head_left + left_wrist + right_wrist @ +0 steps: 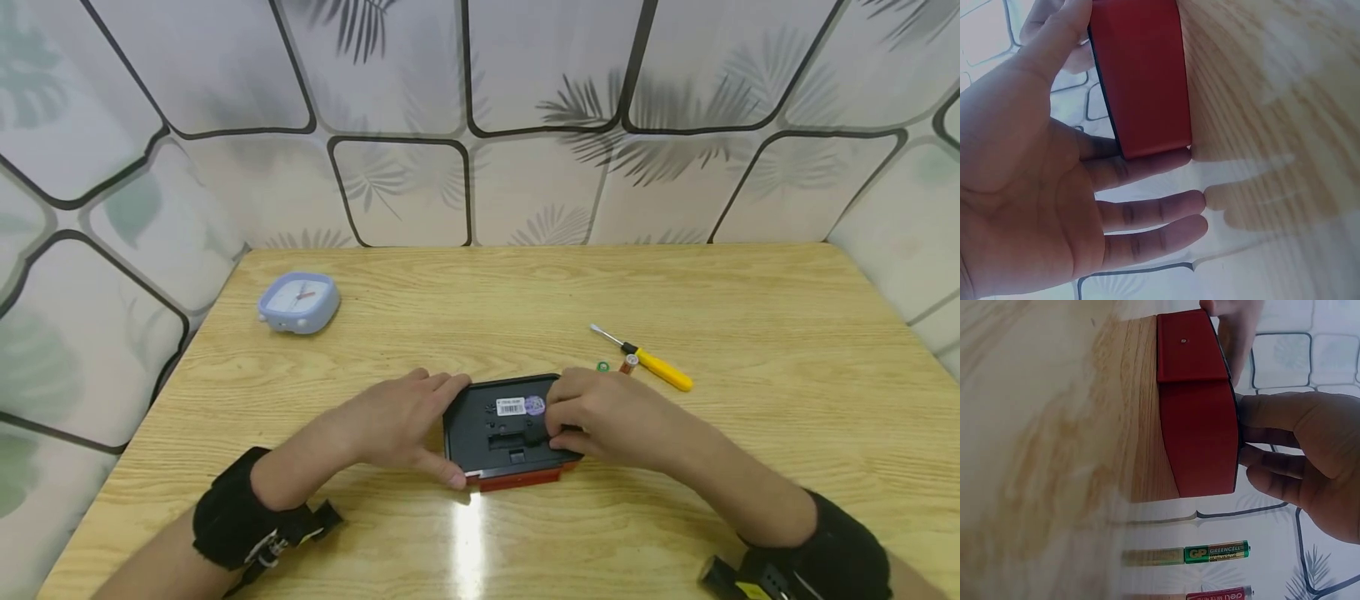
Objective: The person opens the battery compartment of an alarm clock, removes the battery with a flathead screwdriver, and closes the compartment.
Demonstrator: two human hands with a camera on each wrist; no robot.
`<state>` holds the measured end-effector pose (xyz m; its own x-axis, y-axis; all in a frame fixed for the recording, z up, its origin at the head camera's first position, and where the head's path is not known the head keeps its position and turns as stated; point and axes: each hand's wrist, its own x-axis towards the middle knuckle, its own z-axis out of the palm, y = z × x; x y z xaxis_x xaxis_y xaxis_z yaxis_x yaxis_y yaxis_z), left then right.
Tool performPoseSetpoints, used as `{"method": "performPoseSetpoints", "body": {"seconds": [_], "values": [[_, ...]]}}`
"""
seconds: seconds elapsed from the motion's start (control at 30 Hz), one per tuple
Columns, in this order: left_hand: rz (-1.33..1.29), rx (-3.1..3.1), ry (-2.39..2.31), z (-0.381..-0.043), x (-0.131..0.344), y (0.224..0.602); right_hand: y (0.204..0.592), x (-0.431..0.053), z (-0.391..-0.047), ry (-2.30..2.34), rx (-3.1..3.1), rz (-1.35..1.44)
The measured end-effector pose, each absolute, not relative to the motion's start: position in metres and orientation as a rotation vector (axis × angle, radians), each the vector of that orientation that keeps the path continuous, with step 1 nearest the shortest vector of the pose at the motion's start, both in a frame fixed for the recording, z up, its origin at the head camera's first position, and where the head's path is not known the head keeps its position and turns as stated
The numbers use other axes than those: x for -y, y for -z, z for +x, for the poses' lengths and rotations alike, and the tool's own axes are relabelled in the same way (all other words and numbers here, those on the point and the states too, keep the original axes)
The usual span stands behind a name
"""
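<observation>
A red box-shaped device [471,421] lies on the table with its black back facing up. That back has a barcode label [511,407], a round purple sticker [535,405] and a narrow recessed slot [507,441]. My left hand [405,421] holds the device's left end between the thumb at the near corner and a finger along the far side. The other fingers extend past it in the left wrist view. My right hand [611,417] has its bent fingers and thumb together on the right part of the back. Whatever lies under those fingertips is hidden.
Beyond my right hand, a green GP battery [1216,552] and a red deli battery [1219,594] stand upright. A yellow-handled screwdriver [660,368] lies by them. At the back left is a light blue alarm clock [300,304]. Patterned walls border the wooden table [450,308].
</observation>
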<state>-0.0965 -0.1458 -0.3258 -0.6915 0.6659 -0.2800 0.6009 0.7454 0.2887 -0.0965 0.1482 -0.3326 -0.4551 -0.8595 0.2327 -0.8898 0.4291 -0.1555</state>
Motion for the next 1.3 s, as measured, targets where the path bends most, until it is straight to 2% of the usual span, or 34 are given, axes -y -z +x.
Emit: {"method": "performPoseSetpoints", "body": {"seconds": [0.8, 1.3], "values": [[0.988, -2.512, -0.272, -0.093, 0.143, 0.324, 0.342, -0.133, -0.087, -0.462, 2.209, 1.669], [0.985, -2.53, -0.275, -0.092, 0.143, 0.326, 0.343, -0.129, -0.084, -0.404, 2.311, 1.636]]}}
